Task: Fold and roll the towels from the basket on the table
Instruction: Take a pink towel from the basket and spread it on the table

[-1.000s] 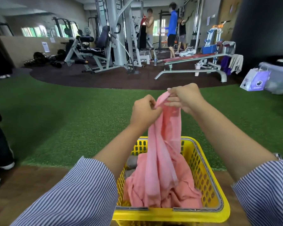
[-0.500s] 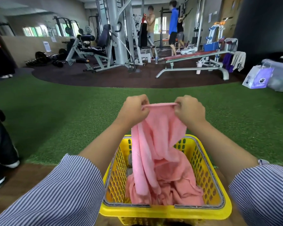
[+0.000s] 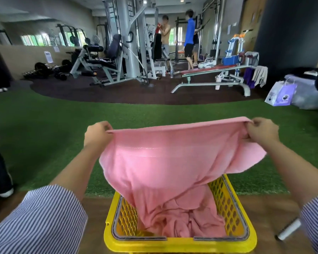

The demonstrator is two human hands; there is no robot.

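From the head camera, the yellow basket (image 3: 180, 243) stood on the wooden table (image 3: 95, 213), whose far edge met green turf (image 3: 44, 143) lying open as far as the gym machines. The left hand (image 3: 97, 135) and right hand (image 3: 262, 132) each pinched an upper corner of the pink towel (image 3: 173, 162), stretched taut between them, its lower part trailing into the basket. A white cylinder (image 3: 288, 229) lay just right of the basket.

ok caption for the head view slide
Both hands, left and right, stretch a pink towel above the yellow basket.
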